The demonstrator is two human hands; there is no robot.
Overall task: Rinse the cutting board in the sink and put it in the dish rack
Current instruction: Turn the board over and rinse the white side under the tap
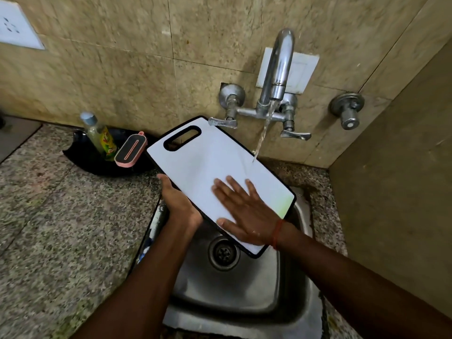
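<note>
Over a steel sink (pixel 288 297), left hand (pixel 179 204) grips a white black-rimmed plastic cutting board (pixel 200 165); right hand (pixel 244 211) lies spread flat on it under running tap water (pixel 263 133)

Smooth white plastic board (pixel 208 167), black-rimmed, wet and glossy. Shiny chrome tap (pixel 278 69). Brushed steel sink (pixel 244 297), dull sheen. Speckled polished granite counter (pixel 61 216). Mottled beige wall tiles (pixel 122 69), possibly marble, blurred. Clear plastic bottle (pixel 96 133).
</note>
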